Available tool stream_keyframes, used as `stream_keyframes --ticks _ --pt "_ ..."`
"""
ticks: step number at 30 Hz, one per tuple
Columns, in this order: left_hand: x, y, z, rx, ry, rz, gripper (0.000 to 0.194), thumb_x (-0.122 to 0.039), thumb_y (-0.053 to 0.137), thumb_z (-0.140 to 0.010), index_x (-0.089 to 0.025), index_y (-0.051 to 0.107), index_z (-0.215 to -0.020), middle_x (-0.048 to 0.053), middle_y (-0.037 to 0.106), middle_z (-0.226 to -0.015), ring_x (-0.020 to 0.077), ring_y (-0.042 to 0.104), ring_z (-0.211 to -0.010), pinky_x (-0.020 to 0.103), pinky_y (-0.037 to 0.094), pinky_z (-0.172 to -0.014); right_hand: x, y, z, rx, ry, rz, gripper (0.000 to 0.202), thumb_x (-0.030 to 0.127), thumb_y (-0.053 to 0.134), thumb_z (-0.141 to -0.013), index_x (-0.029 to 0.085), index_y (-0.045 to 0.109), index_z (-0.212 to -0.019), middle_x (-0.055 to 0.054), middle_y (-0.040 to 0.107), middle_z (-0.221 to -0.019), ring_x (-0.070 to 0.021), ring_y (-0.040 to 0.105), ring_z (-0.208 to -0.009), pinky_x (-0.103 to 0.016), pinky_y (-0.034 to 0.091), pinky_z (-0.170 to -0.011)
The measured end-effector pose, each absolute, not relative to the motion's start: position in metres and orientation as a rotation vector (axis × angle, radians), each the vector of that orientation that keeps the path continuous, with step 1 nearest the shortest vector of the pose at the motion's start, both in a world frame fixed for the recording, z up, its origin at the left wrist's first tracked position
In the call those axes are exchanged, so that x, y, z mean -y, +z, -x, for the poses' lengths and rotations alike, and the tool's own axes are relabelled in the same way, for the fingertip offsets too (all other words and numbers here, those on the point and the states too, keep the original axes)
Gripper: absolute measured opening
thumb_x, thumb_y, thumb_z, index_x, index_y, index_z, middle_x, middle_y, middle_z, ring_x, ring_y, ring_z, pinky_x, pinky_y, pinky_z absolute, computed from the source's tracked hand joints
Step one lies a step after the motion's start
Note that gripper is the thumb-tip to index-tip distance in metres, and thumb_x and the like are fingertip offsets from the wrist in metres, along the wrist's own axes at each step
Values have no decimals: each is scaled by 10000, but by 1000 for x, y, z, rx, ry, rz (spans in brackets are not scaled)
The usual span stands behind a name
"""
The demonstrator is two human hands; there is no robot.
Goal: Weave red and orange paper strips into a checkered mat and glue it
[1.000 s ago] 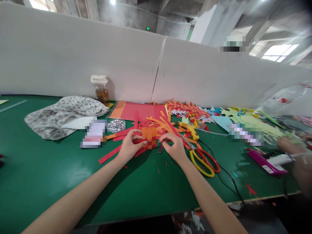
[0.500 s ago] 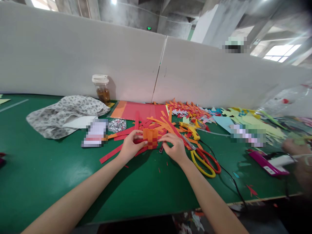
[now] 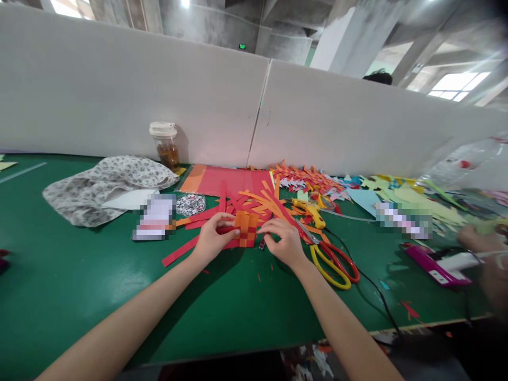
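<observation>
Orange and red paper strips are interlaced into a small checkered woven paper piece (image 3: pixel 246 228), held up just above the green table. My left hand (image 3: pixel 214 235) pinches its left side between thumb and fingers, beside red strips that stick out there. At the piece's right edge, my right hand (image 3: pixel 283 241) has its bent fingertips drawn together on the paper. Behind both hands lies a pile of loose red and orange paper strips (image 3: pixel 254 201). Scissors (image 3: pixel 331 264) with one yellow and one red handle lie to the right of my right hand.
A yellow glue gun (image 3: pixel 311 211) with a black cord lies beyond the scissors. Farther left are a phone (image 3: pixel 154 217), patterned cloth (image 3: pixel 107 185) and a lidded cup (image 3: pixel 165 145). A magenta device (image 3: pixel 436 267) sits at right near another person's hand (image 3: pixel 476 241).
The woven paper piece has turned and tilted slightly between my hands, so more of its checkered face shows. Both hands stay almost where they were.
</observation>
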State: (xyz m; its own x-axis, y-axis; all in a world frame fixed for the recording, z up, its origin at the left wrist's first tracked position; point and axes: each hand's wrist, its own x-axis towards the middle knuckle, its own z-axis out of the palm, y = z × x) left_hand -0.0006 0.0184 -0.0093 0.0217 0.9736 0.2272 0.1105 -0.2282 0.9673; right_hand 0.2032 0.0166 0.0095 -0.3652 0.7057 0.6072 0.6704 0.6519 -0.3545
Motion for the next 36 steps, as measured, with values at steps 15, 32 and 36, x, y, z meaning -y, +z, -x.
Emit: stream_keyframes --ticks 15,32,36 --pt "-11 -4 -4 -1033 1189 -1467 317 -312 766 -611 -168 612 -847 31 669 -789 164 636 -749 275 508 -703 -14 16 -191 1810 661 1184 179 342 654 -751 170 650 -701 -37 671 -692 -178 624 -653 -296 503 -633" --pt "-16 -8 0 -1103 1175 -1479 296 -457 671 -694 -164 635 -688 -22 566 -606 98 475 -541 197 343 -476 -9 22 -193 1910 839 1015 125 139 519 -732 188 624 -779 -19 644 -721 -156 613 -692 -275 477 -647" --pt "-16 -7 -1 -1078 1182 -1451 299 -457 678 -686 -160 652 -698 -15 589 -625 102 498 -561 195 369 -490 -8 24 -191 2024 833 1011 234 90 470 -667 186 664 -756 -20 638 -702 -154 589 -662 -276 462 -632"
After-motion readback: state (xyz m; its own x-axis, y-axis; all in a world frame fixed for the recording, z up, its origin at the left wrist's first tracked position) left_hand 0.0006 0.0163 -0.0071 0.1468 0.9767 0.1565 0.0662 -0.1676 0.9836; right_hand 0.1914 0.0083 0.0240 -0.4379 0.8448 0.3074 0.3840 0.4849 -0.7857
